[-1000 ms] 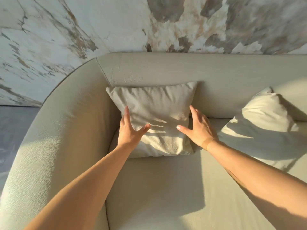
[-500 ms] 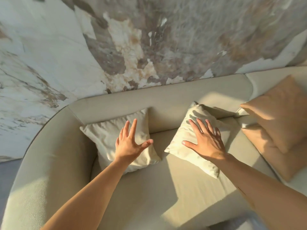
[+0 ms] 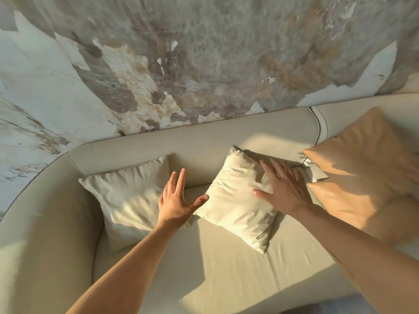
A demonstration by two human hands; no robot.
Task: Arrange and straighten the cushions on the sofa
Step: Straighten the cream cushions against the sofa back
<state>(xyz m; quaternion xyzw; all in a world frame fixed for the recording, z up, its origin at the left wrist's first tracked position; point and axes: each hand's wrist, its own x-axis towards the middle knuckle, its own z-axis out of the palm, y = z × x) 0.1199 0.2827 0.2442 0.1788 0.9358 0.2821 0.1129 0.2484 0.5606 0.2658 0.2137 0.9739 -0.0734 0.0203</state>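
Observation:
A cream cushion point(image 3: 127, 196) leans upright in the left corner of the beige sofa point(image 3: 226, 264). A second cream cushion point(image 3: 233, 200) lies tilted like a diamond in the middle of the seat. My right hand point(image 3: 283, 191) rests flat on its right half, fingers spread. My left hand point(image 3: 176, 200) hovers open between the two cream cushions, thumb close to the middle cushion's left corner. Two tan cushions point(image 3: 367, 168) stand at the right.
The sofa's curved left armrest point(image 3: 45, 234) and backrest point(image 3: 204, 141) wrap the seat. A marbled wall point(image 3: 204, 53) rises behind. A seam point(image 3: 317, 123) divides the backrest at the right. Floor shows at the bottom right point(image 3: 340, 307).
Both hands left the corner cushion and moved right. My right hand now lies on the middle cushion and my left hand has come off the corner cushion. The view shifted right, revealing the tan cushions.

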